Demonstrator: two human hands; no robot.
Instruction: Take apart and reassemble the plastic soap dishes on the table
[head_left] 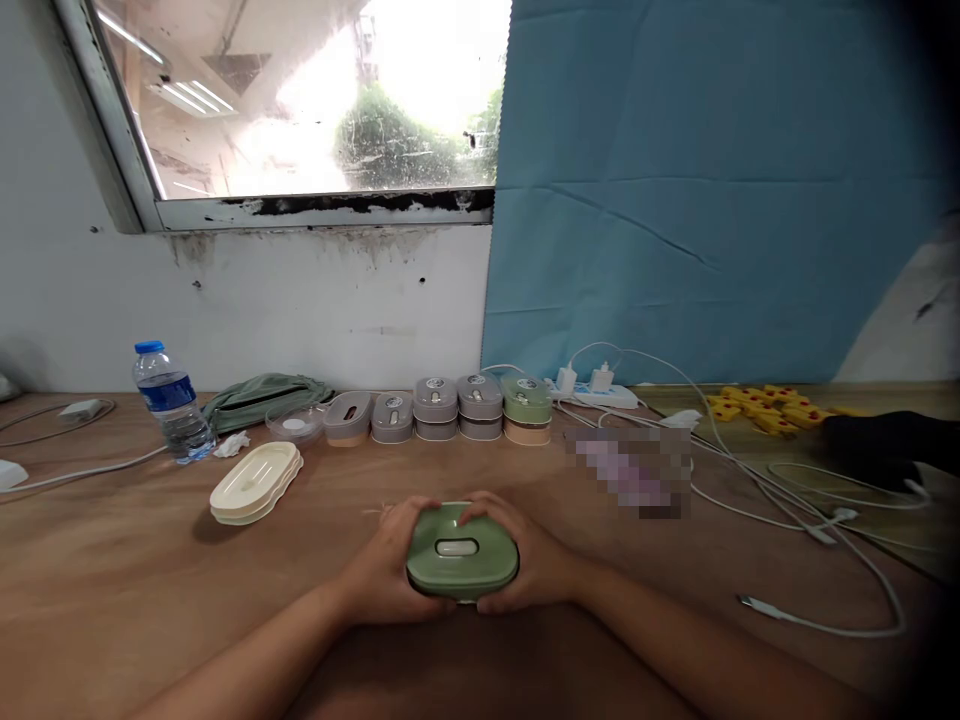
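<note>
A green lidded box [465, 572], rounded and oval with a pale slot-shaped piece in its lid, is between my two hands near the front middle of the table. My left hand [394, 565] wraps its left side, thumb along the near edge. On the opposite side my right hand [529, 560] grips it, fingers curled over the far edge of the lid. The underside of the box is hidden. Farther left lie stacked cream oval trays [255, 480], apart from both hands.
Along the wall stand grey lidded boxes [435, 405] and a green-topped box [527, 405]. A water bottle [172, 405], green pouch [262, 400] and clear round lid [296, 425] are at left. At right are a power strip [615, 395], white cables [795, 515] and yellow pieces [772, 405].
</note>
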